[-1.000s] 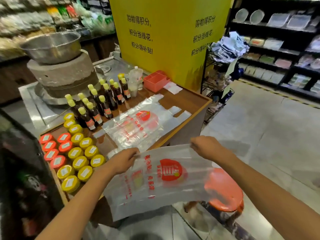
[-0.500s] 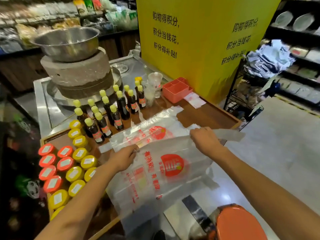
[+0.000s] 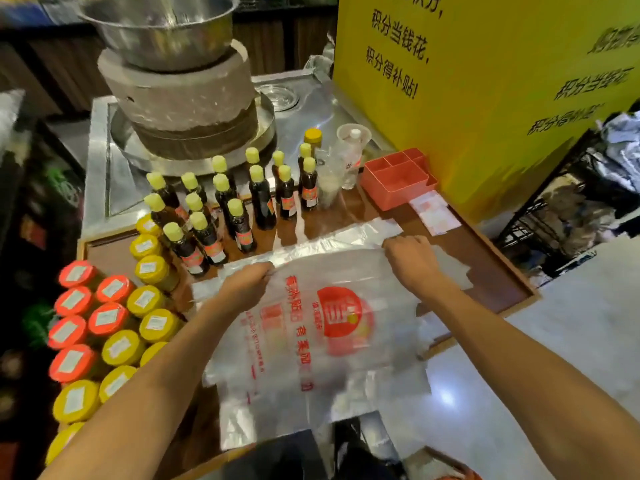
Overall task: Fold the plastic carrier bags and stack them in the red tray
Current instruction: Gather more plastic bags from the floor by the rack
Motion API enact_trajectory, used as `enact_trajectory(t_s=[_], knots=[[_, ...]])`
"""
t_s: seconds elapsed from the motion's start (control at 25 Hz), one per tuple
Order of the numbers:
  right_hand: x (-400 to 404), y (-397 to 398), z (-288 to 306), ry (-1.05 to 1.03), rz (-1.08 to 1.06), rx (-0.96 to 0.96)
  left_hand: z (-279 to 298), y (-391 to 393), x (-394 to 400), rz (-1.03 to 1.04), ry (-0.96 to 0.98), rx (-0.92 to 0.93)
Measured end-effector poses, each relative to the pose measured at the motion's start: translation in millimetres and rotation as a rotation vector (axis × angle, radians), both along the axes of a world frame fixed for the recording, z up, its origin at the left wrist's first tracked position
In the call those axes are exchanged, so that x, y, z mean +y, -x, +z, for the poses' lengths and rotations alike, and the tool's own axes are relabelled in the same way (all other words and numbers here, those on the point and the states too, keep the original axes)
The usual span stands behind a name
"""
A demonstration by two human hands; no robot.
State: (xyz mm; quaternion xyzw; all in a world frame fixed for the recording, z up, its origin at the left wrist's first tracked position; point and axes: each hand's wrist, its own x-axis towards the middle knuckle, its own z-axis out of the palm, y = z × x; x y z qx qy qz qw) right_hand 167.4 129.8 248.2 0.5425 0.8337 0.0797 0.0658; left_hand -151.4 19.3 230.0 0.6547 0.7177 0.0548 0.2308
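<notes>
A clear plastic carrier bag (image 3: pixel 311 348) with a red round logo and red print is spread over the wooden counter, its lower part hanging past the near edge. My left hand (image 3: pixel 247 284) pinches its upper left edge. My right hand (image 3: pixel 410 259) grips its upper right edge. Under it lies another clear bag (image 3: pixel 332 237), only its far strip and handle showing. The red tray (image 3: pixel 396 180), with small compartments at the back, stands at the far right of the counter beside the yellow pillar.
Dark bottles with yellow caps (image 3: pixel 235 202) stand just beyond the bags. Jars with red and yellow lids (image 3: pixel 107 327) fill the left of the counter. A stone mill with a steel basin (image 3: pixel 180 84) sits behind. Folded white paper (image 3: pixel 434 213) lies next to the tray.
Both hands carried the bag forward from over the floor onto the counter, over the other bag. The view moved closer to the counter and tilted down.
</notes>
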Motion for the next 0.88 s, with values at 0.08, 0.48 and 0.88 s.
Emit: enact_trajectory(t_s=[0.08, 0.48, 0.88], knots=[[35, 1, -10, 0.024, 0.026, -0.004, -7, -3, 21, 0.067, -0.005, 0.063], [163, 41, -71, 0.24, 0.135, 0.06, -63, -5, 114, 0.242, 0.225, 0.32], [220, 57, -121, 0.214, 0.289, 0.029, -94, -7, 137, 0.377, 0.177, 0.339]])
